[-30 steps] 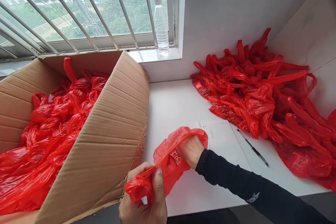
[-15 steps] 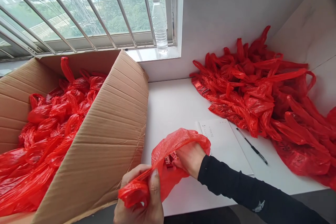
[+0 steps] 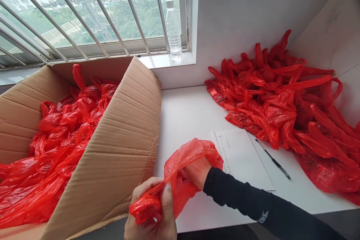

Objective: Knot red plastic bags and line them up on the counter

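My left grip is clamped on a red plastic bag, the thumb lying along the near side and pressing a gathered fold against the fingers; a loose loop of the film bunches over my hand. The bag spreads from there away to the right, above the worktop. My right grip is inside its mouth, the rim arching over the back of the hand. The film hides those fingertips, so I cannot tell whether they are apart or together, or on what. A black sleeve covers that forearm down to the wrist.

Just left of my left grip rises the wall of a cardboard box, with red bag bundles heaped inside. Beside my right grip, further to the right, a sheet of paper with small writing lies flat, and past it a black pen lies at a slant. Beyond the pen, against the wall, sprawls a pile of red bags. Far ahead of both grips, a clear bottle with a white cap stands on the sill by the barred window.
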A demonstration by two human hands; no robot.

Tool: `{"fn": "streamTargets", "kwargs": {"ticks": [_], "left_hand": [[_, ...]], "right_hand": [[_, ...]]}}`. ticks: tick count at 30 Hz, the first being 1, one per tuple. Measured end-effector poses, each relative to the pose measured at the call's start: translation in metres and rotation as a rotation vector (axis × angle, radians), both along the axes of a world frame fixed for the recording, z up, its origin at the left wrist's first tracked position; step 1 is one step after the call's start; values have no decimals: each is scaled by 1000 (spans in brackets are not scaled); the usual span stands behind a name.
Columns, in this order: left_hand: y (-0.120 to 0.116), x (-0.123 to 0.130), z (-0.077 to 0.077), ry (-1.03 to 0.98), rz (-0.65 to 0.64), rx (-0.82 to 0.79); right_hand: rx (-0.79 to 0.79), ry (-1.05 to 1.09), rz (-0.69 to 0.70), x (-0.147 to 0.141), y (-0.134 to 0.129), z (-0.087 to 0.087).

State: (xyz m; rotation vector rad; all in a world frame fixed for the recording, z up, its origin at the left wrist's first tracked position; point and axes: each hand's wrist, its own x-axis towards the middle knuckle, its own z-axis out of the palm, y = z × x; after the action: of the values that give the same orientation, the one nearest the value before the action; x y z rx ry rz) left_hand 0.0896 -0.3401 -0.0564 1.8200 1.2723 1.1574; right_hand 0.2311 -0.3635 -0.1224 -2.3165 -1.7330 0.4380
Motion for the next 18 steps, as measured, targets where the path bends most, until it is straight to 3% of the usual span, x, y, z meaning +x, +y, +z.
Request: {"fn": "streamTargets", "kwargs": {"ticks": [12,18], "left_hand": [[2,-2,-4,-78,-8,98],[0,1,4,-58,63,29]], "right_hand": [[89,-14,81,-12,7,-18],[112,-19,58,-13,-10,-3]]}}
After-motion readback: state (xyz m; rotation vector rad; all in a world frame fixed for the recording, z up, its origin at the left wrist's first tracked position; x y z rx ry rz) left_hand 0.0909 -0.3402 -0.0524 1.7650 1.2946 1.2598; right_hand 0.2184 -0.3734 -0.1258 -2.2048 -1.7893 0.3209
